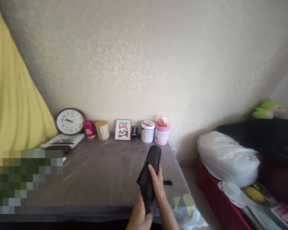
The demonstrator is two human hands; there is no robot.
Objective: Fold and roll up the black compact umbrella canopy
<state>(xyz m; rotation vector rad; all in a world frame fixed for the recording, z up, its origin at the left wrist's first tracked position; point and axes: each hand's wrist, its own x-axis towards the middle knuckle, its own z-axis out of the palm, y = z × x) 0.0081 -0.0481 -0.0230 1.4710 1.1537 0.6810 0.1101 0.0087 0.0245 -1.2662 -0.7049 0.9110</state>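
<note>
A folded black umbrella (150, 166) is held in front of me, tilted with its top away to the right. My left hand (142, 212) wraps round its handle at the lower end. Higher up, my right hand (157, 182) grips the folded canopy from the right side, thumb lying along the cloth. A short black strap (168, 182) sticks out to the right of my right hand. Beneath both hands is the table (105, 179) with a clear plastic cover.
Along the wall stand a round clock (71, 121), a magenta can (89, 129), a yellow tin (102, 130), a framed panda picture (123, 130), a white tub (148, 131) and a pink tub (161, 135) topped by a cat figurine (162, 120). Right: a red sofa (223, 198) bearing a white bag (228, 158).
</note>
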